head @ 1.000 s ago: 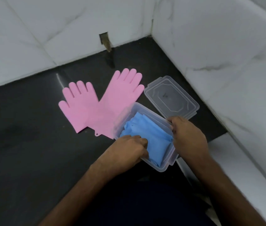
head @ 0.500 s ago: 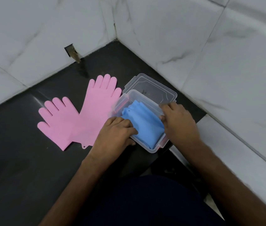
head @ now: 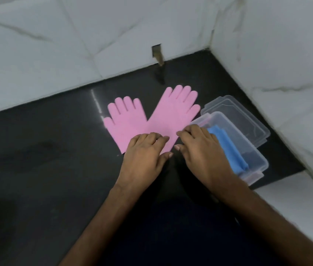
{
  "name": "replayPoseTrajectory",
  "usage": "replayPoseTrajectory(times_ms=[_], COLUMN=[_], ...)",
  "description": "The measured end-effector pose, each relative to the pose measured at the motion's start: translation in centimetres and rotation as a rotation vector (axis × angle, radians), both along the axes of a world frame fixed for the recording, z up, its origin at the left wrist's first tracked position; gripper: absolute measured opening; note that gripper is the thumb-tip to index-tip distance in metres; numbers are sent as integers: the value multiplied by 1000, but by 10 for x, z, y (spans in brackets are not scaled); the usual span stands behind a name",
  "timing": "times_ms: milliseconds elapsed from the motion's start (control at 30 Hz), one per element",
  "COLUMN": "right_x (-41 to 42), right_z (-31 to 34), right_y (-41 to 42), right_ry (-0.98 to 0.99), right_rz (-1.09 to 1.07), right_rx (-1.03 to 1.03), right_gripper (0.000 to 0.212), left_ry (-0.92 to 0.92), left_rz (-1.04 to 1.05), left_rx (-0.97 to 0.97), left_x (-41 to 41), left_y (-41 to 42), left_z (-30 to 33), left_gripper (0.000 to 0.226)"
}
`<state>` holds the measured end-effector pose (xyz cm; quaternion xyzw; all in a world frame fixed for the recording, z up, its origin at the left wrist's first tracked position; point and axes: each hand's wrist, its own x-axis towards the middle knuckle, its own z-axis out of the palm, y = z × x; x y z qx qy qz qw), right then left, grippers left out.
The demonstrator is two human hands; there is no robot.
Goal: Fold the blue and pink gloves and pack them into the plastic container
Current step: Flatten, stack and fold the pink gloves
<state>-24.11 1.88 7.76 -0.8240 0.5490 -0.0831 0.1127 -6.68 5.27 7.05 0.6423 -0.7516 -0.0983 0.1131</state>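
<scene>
Two pink gloves lie flat on the black counter, fingers pointing away from me: the left pink glove [head: 126, 121] and the right pink glove [head: 175, 114], whose cuffs overlap. My left hand [head: 144, 152] rests on the cuffs with fingers loosely bent. My right hand [head: 201, 148] touches the right glove's cuff edge beside the clear plastic container [head: 255, 160]. The folded blue gloves [head: 228, 148] lie inside the container, partly hidden by my right hand.
The container's clear lid [head: 242, 120] lies flat behind it, near the white marble wall [head: 286, 73] on the right. A small metal fitting [head: 158, 56] sticks out of the back wall. A white ledge [head: 296, 198] borders the black counter [head: 46, 150] at the right.
Both hands have left the container and the blue gloves and moved left onto the pink gloves' cuffs. The camera view has shifted.
</scene>
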Motion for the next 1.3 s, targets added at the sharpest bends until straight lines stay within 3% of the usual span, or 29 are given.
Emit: replayPoseTrajectory(times_ms=[367, 500, 967, 1167, 1300], right_x=[61, 77, 106, 104, 99], right_z=[-29, -45, -66, -71, -57], right_y=[-18, -14, -24, -30, -35], right_ry=[175, 259, 321, 190, -177], right_rz=[311, 363, 202, 175, 105], right_rx=[129, 225, 216, 180, 154], right_gripper=[39, 54, 47, 32, 9], left_ry=[-3, 29, 147, 264, 571], left_rz=[290, 352, 386, 430, 578], left_rx=[54, 100, 262, 228, 214], left_x=[45, 60, 79, 77, 74], left_y=[22, 28, 18, 9, 7], left_z=[-15, -25, -54, -61, -65], left_gripper=[49, 51, 49, 46, 44])
